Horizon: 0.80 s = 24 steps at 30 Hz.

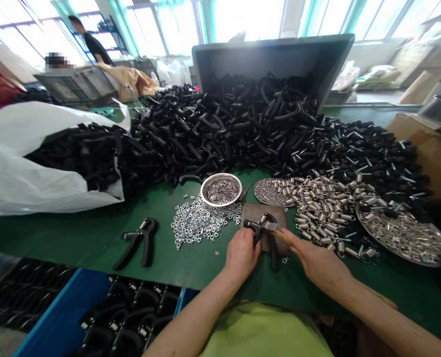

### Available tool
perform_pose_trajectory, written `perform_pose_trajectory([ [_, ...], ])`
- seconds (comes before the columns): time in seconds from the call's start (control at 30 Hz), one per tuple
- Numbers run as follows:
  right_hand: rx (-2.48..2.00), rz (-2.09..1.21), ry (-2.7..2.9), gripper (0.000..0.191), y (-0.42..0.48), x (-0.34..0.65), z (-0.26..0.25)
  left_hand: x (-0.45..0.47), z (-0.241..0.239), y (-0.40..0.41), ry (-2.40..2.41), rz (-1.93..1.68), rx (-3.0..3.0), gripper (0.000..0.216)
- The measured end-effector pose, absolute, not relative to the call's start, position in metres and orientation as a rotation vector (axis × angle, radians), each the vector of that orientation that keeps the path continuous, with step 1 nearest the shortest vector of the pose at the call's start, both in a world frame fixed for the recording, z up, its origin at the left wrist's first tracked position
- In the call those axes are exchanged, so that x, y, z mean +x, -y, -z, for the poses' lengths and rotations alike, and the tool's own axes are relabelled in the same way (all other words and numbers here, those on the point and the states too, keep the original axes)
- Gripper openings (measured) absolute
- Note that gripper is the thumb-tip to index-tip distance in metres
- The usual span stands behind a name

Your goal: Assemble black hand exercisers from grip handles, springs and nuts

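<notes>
A black hand-grip exerciser [267,233] lies on a small brown block [252,210] on the green table. My left hand [242,254] grips its left handle. My right hand [317,263] holds a small hammer [276,229], blurred, with its metal head over the exerciser's top. Loose silver nuts [198,223] are scattered just left of the block, beside a round metal bowl [220,189] of small metal parts. Coil springs [317,203] lie in a heap to the right.
A large heap of black plastic handles [243,129] spills from a tipped grey bin [272,57]. A white bag [16,148] holds more at left. One finished exerciser [138,240] lies on the table; a blue crate [124,322] holds others. A person [90,42] stands far back.
</notes>
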State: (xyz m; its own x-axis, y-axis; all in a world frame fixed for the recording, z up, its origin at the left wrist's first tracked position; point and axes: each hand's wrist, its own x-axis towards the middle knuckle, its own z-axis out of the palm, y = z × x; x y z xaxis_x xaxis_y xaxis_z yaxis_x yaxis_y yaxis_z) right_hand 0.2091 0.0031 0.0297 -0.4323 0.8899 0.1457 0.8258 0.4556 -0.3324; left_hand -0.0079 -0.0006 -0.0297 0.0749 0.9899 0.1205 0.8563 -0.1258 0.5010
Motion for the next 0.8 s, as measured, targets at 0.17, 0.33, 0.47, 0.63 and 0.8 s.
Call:
perform_pose_trajectory([
  [0.17,-1.426,-0.295,2.277,0.045,-0.006,0.205,-0.036,-0.007,0.030,-0.002,-1.844,-0.657,2.068,0.007],
  [0.33,-1.482,-0.370,2.500,0.043,-0.011,0.206,-0.027,-0.008,0.031,-0.002,-1.838,-0.630,2.067,0.007],
  [0.47,-1.528,-0.280,2.304,0.045,-0.029,0.202,-0.025,-0.008,0.030,-0.003,-1.828,-0.628,2.065,0.007],
  [0.63,-1.703,-0.310,2.390,0.042,-0.051,0.205,-0.015,-0.007,0.027,-0.008,-1.847,-0.577,2.027,0.007],
  [0.8,-1.687,-0.377,2.245,0.043,-0.025,0.235,-0.005,-0.017,0.007,-0.015,-1.765,-0.654,1.700,0.010],
])
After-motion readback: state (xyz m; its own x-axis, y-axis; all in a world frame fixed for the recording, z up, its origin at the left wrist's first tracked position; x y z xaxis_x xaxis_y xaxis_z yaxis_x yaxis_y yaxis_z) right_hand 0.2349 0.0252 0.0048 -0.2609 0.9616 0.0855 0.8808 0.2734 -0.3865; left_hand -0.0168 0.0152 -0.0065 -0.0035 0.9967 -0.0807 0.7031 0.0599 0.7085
